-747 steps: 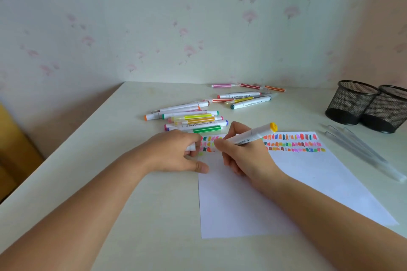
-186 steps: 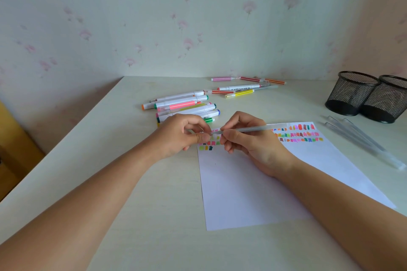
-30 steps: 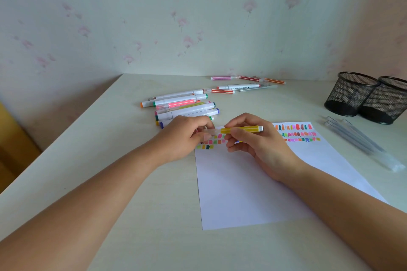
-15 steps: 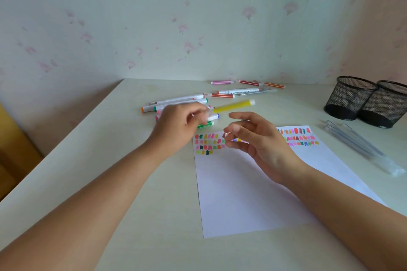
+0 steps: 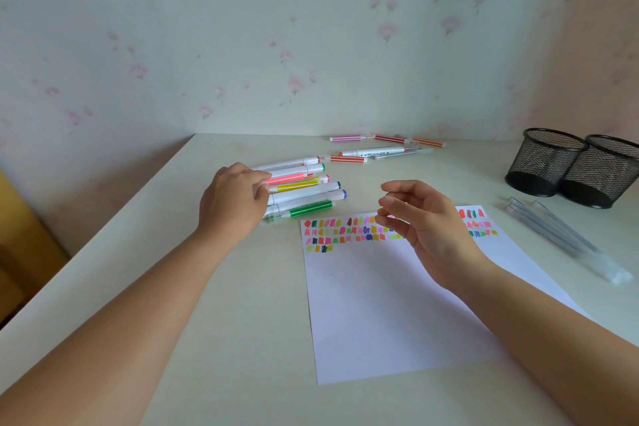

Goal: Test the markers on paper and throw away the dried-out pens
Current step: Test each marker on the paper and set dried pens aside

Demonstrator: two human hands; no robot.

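Markers (image 5: 304, 191) lie side by side in a pile on the table (image 5: 138, 287), left of centre. We see the left hand (image 5: 235, 201) over their left ends, its fingertips pinching the capped end of the yellow marker (image 5: 297, 186), which rests in the pile just beside a pink marker (image 5: 287, 179). A green marker (image 5: 311, 208) lies nearest the paper (image 5: 380, 315). Behind, near the wall, we find a looser group of markers (image 5: 373, 151). The paper lies flat, with rows of colour patches (image 5: 345, 232) along its far edge. The right hand (image 5: 428, 221) hovers above those patches, fingers loosely curled and grasping nothing. Further right we note clear pens (image 5: 553, 232) lying together, and beyond them two black mesh cups (image 5: 546, 162) touching each other.
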